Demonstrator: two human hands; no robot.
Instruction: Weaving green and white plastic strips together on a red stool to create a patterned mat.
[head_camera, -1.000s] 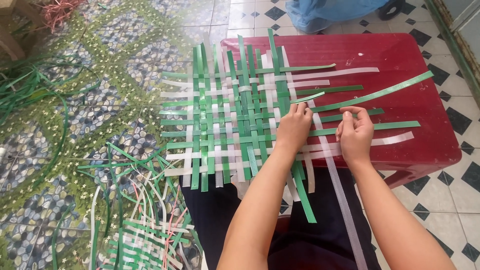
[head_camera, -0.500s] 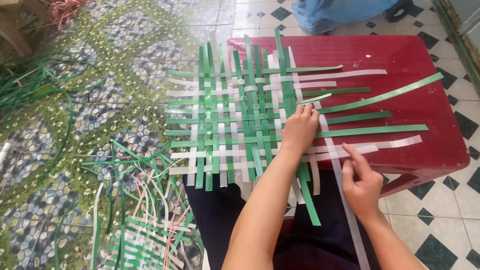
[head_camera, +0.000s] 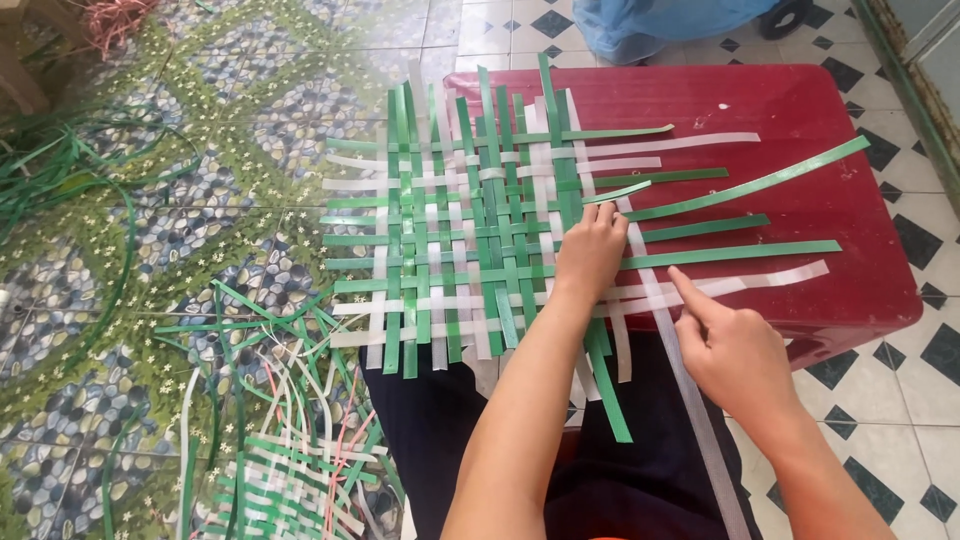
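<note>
Fingers (head_camera: 600, 218) of the left hand (head_camera: 590, 255) lie curled and flat on the woven mat (head_camera: 470, 220) of green and white strips, pressing its right edge and gripping nothing. Beside it the right hand (head_camera: 735, 350) holds nothing either, its index finger stretched out to touch a long white strip (head_camera: 690, 400) that runs from the mat down over the person's dark lap. Half the mat rests on a red plastic counter (head_camera: 800, 110), half overhangs the patterned tile floor (head_camera: 180, 200), where loose green and white strips (head_camera: 270, 440) lie heaped.
</note>
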